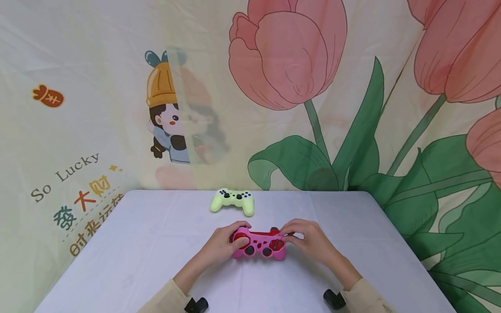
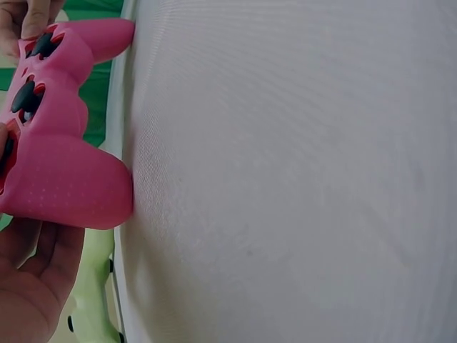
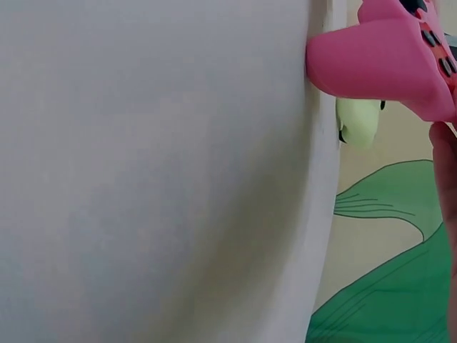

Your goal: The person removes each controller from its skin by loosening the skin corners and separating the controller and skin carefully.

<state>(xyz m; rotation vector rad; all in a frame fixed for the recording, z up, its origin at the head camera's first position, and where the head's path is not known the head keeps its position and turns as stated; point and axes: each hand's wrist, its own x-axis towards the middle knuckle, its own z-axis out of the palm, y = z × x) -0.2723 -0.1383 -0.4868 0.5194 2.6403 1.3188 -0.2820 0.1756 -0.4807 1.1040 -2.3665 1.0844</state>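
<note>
A red game controller in a pink silicone cover (image 1: 258,245) is held near the middle of the table, red showing along its top edge. My left hand (image 1: 223,244) grips its left end, thumb on the front face and fingers around the edge. With thumb and fingertips, my right hand (image 1: 311,241) pinches the cover's upper right corner. In the left wrist view the pink cover (image 2: 64,171) has its grips down against the table, with dark sticks in its openings. One pink handle (image 3: 378,61) shows in the right wrist view; the right fingers are mostly cut off there.
A pale green controller (image 1: 232,201) lies behind the pink one, near the back edge of the white-covered table (image 1: 156,243). Behind the table hangs a cloth backdrop (image 1: 211,26) printed with tulips and a cartoon figure. Black wrist devices (image 1: 334,299) sit by both sleeves.
</note>
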